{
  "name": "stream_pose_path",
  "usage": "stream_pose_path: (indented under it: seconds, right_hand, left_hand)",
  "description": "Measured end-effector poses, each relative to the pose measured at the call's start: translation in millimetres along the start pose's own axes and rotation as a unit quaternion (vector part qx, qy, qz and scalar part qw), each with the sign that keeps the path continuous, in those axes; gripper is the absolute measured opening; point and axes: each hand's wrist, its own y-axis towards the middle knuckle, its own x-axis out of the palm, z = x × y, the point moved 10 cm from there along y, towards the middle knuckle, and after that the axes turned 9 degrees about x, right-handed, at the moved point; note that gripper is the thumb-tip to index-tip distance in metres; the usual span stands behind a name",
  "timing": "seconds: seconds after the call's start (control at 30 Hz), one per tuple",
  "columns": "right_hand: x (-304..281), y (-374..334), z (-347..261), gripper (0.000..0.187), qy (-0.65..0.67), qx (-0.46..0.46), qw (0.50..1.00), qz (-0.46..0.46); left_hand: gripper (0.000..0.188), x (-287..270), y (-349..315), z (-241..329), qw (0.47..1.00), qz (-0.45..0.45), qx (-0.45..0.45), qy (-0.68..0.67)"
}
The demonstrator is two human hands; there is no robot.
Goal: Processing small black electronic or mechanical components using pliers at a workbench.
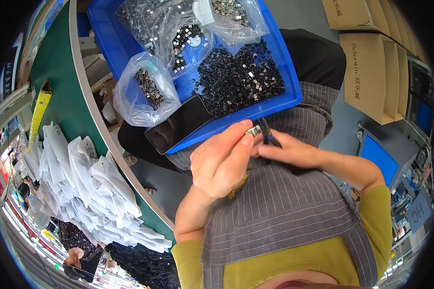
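Note:
Between the thumb and fingers of my left hand (pixel 220 159) is pinched a small metal connector (pixel 254 131), silvery with a pale part. Close against it, my right hand (pixel 287 150) is closed round the dark blue handles of a pair of small pliers or cutters (pixel 266 131), whose dark jaws point up beside the connector. Both hands are just over the near rim of a blue tray (pixel 294 91) on my lap. Inside the tray lies a heap of small black pieces (pixel 241 77), with a few shiny metal bits among them.
Clear plastic bags of metal connectors (pixel 149 89) fill the tray's far and left parts. A black phone (pixel 178 124) rests across its near left corner. White bags (pixel 89 178) pile on the green table (pixel 58 86) at left, near a yellow-wrapped tool (pixel 41 103). Cardboard boxes (pixel 371 77) stand right.

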Motion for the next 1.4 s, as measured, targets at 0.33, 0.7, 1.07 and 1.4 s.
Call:
stream_pose_path:
  seconds: [0.33,0.7,1.07,1.4]
  right_hand:
    - [-27,-22,-21,0.023,-0.04,-0.088,0.988,0.123]
    - [-11,-22,-4,0.052,-0.197,-0.162,0.963,0.088]
    - [-35,-16,-39,0.021,-0.131,-0.225,0.952,0.162]
    - [-40,19,-87,0.022,-0.03,-0.168,0.976,0.133]
  left_hand:
    - [0.025,-14,-4,7,0.996,0.06,0.058,0.015]
    - [0.027,-16,-8,3,0.995,0.07,0.058,0.026]
    - [0.02,-75,-38,-86,0.914,0.099,-0.251,0.302]
    - [0.015,21,-18,-193,0.913,-0.144,-0.216,0.316]
